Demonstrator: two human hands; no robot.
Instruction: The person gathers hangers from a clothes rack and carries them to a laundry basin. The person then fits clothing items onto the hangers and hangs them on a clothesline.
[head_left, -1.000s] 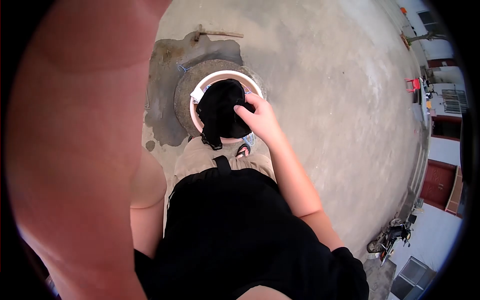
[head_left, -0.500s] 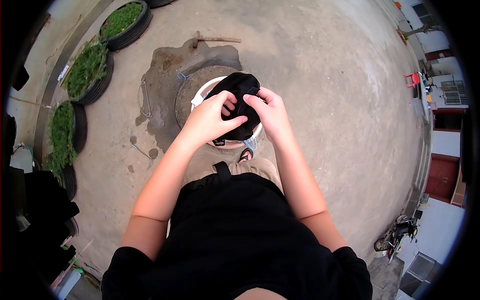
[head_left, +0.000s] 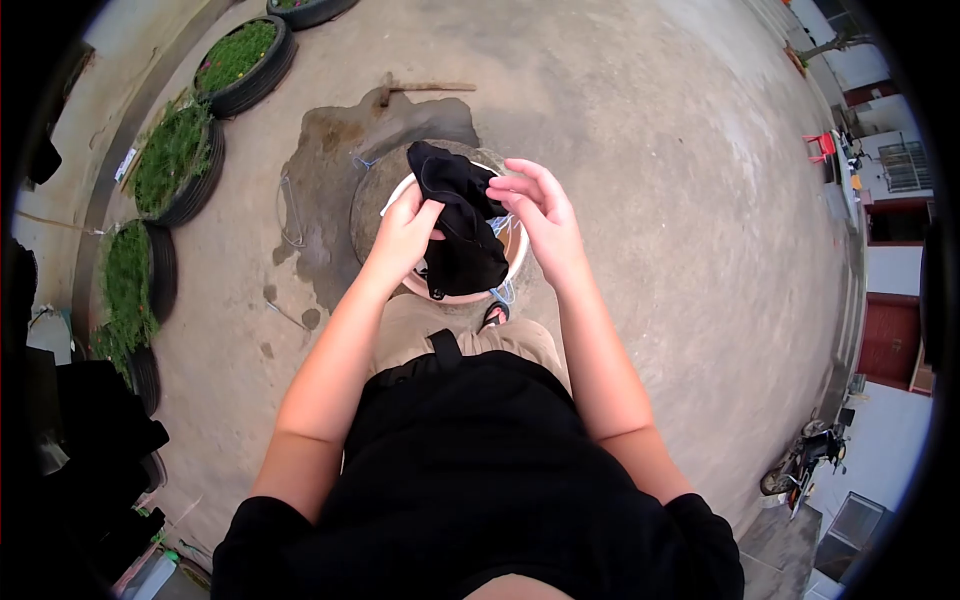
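Observation:
A black cloth garment (head_left: 458,220) hangs in folds over a pale round basin (head_left: 518,262). My left hand (head_left: 402,228) grips the garment's left edge between thumb and fingers. On the other side, my right hand (head_left: 540,212) is beside the garment, its fingers bent loosely and apart with nothing held in them. Thin blue and white hangers or wires (head_left: 500,226) show inside the basin, partly covered by the cloth.
The basin rests by a round concrete slab (head_left: 368,200) near my sandalled foot (head_left: 494,314). A wooden-handled tool (head_left: 430,87) lies beyond a wet patch (head_left: 320,150). Tyre planters (head_left: 262,80) line the left; a motorbike (head_left: 805,458) and red chair (head_left: 821,148) stand right.
The garment has gone from spread between both hands to hanging bunched from my left hand. My right hand has let go and moved slightly right, uncovering part of the basin.

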